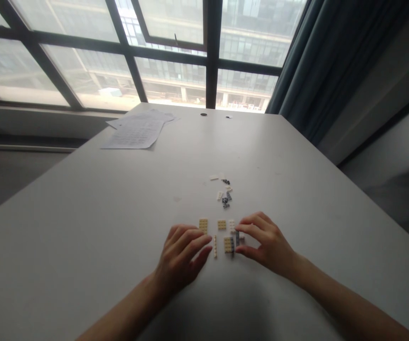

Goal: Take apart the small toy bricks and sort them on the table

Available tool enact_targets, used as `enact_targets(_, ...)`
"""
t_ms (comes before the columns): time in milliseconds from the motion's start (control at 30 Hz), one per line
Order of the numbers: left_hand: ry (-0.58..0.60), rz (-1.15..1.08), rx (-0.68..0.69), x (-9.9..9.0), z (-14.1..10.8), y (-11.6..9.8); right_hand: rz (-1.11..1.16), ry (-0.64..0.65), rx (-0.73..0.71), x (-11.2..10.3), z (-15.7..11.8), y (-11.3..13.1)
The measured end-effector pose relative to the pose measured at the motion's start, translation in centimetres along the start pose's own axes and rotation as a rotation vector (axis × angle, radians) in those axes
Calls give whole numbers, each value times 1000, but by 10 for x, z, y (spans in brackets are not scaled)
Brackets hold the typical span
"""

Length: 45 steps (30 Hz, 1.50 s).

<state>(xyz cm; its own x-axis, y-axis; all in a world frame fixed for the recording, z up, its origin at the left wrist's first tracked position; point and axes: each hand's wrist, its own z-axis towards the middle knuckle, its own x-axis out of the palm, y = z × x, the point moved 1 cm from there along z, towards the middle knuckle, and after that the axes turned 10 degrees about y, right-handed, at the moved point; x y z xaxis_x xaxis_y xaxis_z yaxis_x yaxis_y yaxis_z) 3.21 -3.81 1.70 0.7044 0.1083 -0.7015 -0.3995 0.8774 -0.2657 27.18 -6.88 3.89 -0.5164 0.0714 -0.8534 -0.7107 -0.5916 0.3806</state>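
Observation:
My right hand pinches a narrow dark grey toy brick between thumb and fingertips. Just left of it lies a tan studded plate with a grey strip along its right side. A white studded plate sits by my right fingertips, and another pale piece is partly hidden behind them. My left hand is open, fingers curved and apart, beside a thin cream one-row strip. Past its fingers is a tan plate, partly covered. A smaller tan plate lies between the hands.
Farther up the white table are small white pieces and several dark grey pieces in a loose cluster. Printed papers lie at the far left. Windows stand behind the table, and a dark blue curtain hangs at right.

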Motion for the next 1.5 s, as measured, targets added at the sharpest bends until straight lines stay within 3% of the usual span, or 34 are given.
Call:
enact_targets(167,26,-8,41,-1,0,-1,-28,17,-40,4,0,4)
enact_targets(500,66,-17,55,0,1,-2,-133,71,-21,6,-26,-14)
enact_targets(1000,97,-11,61,1,2,-3,-181,192,-38,12,-24,-19)
enact_targets(1300,97,-29,67,1,2,-2,-216,168,31,-3,-34,-34)
enact_targets(1500,91,-15,46,0,2,-1,-208,142,23,2,-27,-31)
